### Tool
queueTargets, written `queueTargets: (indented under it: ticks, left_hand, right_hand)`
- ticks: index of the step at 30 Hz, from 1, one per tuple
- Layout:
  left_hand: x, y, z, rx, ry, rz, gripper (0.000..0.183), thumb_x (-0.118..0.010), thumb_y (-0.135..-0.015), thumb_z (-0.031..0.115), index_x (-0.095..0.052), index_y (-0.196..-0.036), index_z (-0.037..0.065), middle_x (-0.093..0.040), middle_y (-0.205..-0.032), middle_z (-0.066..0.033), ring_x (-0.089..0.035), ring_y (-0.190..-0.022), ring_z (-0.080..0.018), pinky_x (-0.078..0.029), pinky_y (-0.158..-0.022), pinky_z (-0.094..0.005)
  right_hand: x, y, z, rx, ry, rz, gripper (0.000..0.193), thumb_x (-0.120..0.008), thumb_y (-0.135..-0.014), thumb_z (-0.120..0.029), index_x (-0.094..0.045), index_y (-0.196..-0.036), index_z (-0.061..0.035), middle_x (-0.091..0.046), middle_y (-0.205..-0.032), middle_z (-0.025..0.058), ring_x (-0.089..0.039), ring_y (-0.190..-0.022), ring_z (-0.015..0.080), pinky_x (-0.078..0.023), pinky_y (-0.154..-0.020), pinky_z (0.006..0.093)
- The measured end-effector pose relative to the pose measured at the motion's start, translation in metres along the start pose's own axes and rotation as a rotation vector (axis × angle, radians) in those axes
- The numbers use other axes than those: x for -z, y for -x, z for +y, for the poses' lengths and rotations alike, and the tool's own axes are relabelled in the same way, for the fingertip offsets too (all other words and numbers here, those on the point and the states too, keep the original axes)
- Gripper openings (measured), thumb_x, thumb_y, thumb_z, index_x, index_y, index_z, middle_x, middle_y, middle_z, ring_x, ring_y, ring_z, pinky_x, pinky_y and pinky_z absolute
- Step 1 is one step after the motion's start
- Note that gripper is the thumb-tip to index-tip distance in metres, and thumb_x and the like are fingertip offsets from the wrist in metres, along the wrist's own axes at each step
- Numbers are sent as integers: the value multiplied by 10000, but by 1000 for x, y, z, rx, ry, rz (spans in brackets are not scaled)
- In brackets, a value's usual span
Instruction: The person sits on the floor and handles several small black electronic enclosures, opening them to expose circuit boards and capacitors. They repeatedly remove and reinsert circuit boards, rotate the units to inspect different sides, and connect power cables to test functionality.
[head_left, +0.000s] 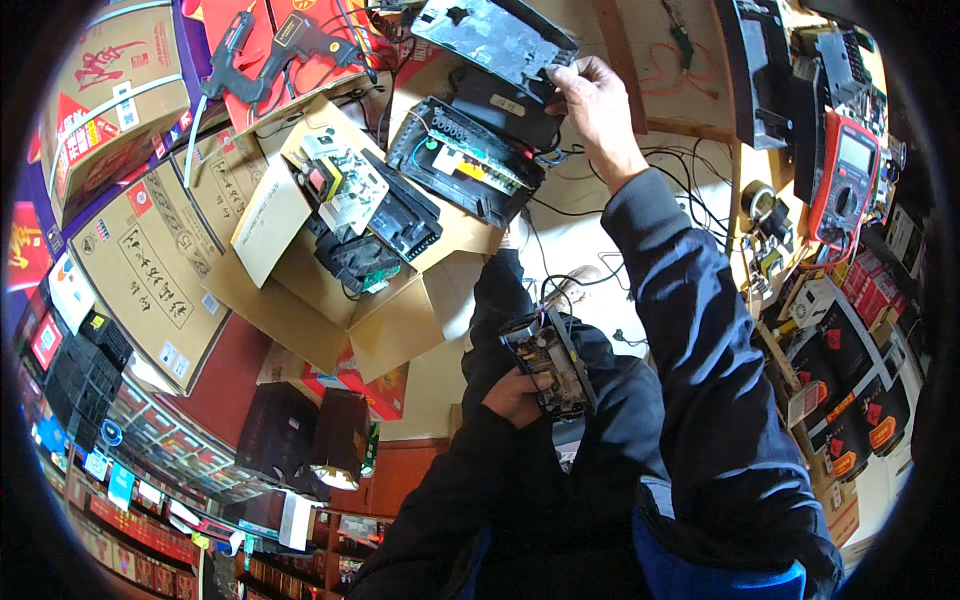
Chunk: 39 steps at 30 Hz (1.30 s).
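My left hand [515, 398] is closed around the lower left side of an opened electronic unit [556, 366], which rests over my lap with its inner parts and thin wires showing. My right arm reaches far forward. At its end, my right hand [598, 108] pinches the near right corner of a black plastic cover [490, 42], its inner side smudged grey. Under that cover lies a dark flat panel [505, 108]. Nearer to me is a black casing [465, 165] with a row of round holes and a board inside.
An open cardboard box [300, 310] at the left holds circuit boards [355, 190] and black casings. Glue guns [300, 45] lie on red packaging behind it. Loose cables [690, 190] cross the floor. A red multimeter [846, 180] stands on the right among electronic parts.
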<state>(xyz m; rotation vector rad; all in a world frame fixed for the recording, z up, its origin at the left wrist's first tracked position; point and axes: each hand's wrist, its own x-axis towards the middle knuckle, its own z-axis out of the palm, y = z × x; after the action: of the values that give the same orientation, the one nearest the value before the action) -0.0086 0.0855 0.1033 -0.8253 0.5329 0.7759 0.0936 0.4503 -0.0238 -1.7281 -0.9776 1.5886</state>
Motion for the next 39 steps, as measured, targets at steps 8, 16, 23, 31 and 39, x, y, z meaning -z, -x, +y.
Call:
queueTargets:
  ticks: [8, 16, 23, 31, 39]
  left_hand:
    - [13, -4, -15, 1, -113, 55, 609, -795, -844, 106, -564, -1395, -14, -672, -1318, -150, -657, -1216, -306, -512, -1088, -474]
    - [20, 1, -23, -31, -122, -48, 650, -809, -831, 147, -562, -1409, -16, -667, -1341, -149, -641, -1249, -319, -479, -1111, -473]
    - [25, 2, -23, -6, -75, -27, 627, -801, -830, 101, -568, -1400, -18, -666, -1341, -169, -643, -1249, -334, -482, -1118, -491]
    - [23, 2, -16, 11, 19, -64, 655, -789, -821, 70, -543, -1423, -9, -643, -1378, -186, -623, -1284, -347, -479, -1128, -521]
    - [26, 3, -6, 66, 62, -64, 629, -799, -821, 57, -554, -1398, 8, -644, -1355, -167, -618, -1280, -345, -470, -1137, -527]
  right_hand:
    - [19, 64, -3, -57, -334, -6, 222, -763, -961, -157, -588, -842, -91, -615, -810, 9, -634, -681, 113, -588, -634, 282]
    - [67, 52, 8, 194, 71, 341, 309, -769, -937, -275, -629, -945, 1, -687, -743, 80, -649, -673, 120, -513, -622, 294]
    - [50, 23, 35, 359, 501, 199, 312, -740, -970, -332, -685, -980, -25, -703, -805, 116, -686, -703, 202, -540, -646, 332]
    - [20, -8, 34, 137, -33, 35, 368, -690, -1024, -204, -638, -1252, 80, -734, -1060, 111, -705, -952, 158, -563, -889, 282]
    - [28, 59, 46, 53, 211, 26, 179, -653, -1013, -158, -697, -1049, 12, -664, -898, -3, -565, -802, 74, -471, -779, 228]
